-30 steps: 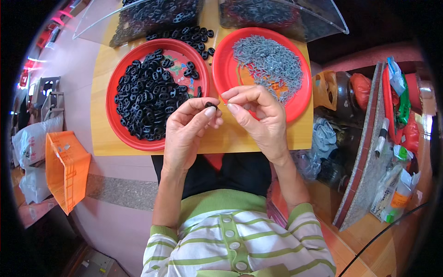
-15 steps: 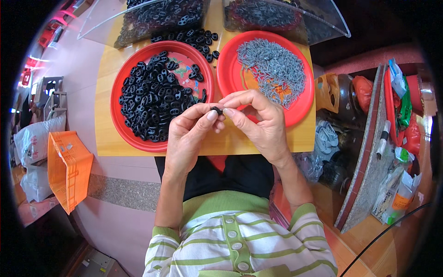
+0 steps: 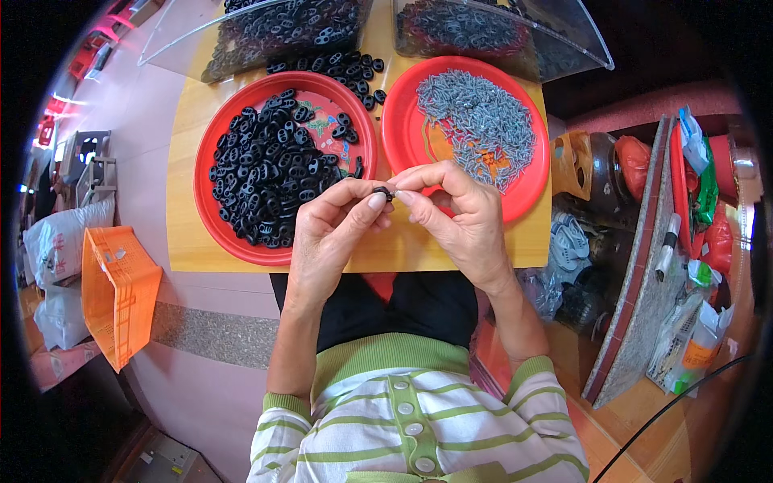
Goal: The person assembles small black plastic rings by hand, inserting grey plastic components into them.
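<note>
Between the thumb and fingers of my left hand (image 3: 332, 221) is a small black plastic two-hole piece (image 3: 383, 192). My right hand (image 3: 459, 225) is closed in a pinch against the right end of that piece; whatever its fingertips hold is too small to make out. Both hands are over the near part of the table, in front of two red plates. Many similar black two-hole pieces (image 3: 262, 173) are heaped in the left red plate (image 3: 206, 217). The right red plate (image 3: 400, 145) carries a pile of small grey metal screws (image 3: 483, 121).
Two clear plastic bins (image 3: 290, 32) of parts stand at the table's far edge, with loose black pieces (image 3: 354, 72) nearby. The yellow wooden table (image 3: 193, 253) ends just before my lap. An orange crate (image 3: 121, 298) is on the floor at left; shelves with bags and shoes (image 3: 570, 241) are at right.
Both hands stay nearly in place, still pinched together around the black piece. The fingertips have shifted very slightly, and the whole view has moved a little.
</note>
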`<state>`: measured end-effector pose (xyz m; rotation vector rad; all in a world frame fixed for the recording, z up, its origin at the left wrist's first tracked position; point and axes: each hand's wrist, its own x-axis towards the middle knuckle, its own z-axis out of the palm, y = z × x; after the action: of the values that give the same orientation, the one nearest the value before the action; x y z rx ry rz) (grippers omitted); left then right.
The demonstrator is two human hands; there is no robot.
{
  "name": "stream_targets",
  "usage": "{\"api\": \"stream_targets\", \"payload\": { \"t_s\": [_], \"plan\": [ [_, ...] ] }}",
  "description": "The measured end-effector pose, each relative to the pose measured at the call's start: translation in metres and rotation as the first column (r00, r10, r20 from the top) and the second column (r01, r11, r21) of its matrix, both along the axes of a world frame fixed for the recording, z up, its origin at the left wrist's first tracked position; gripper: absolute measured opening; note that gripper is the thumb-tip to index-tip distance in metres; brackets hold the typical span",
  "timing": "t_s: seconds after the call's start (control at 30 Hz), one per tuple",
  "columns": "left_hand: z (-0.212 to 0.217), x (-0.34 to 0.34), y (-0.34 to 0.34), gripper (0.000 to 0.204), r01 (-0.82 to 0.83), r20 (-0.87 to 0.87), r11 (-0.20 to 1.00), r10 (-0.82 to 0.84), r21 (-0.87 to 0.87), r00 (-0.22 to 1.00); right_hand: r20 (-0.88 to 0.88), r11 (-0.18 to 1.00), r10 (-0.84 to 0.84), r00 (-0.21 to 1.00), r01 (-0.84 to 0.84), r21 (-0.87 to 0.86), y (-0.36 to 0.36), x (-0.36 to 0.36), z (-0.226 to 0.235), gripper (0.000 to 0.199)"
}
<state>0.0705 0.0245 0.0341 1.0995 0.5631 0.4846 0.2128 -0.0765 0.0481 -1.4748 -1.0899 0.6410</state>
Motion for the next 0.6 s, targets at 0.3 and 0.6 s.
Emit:
{"api": "stream_targets", "payload": {
  "t_s": [0.3,0.6],
  "plan": [
    [-0.0034,0.0000,0.0014,0.019,0.002,0.007,1.000,-0.002,-0.022,1.000,-0.059,1.000,0.013,0.998,-0.014,-0.013,0.0008,0.0009,-0.0031,0.009],
    [-0.0043,-0.0019,0.0036,0.017,0.020,0.001,0.999,-0.020,0.031,1.000,0.031,1.000,0.010,0.999,-0.010,-0.021,0.0014,-0.0014,-0.0033,0.010]
  ]
}}
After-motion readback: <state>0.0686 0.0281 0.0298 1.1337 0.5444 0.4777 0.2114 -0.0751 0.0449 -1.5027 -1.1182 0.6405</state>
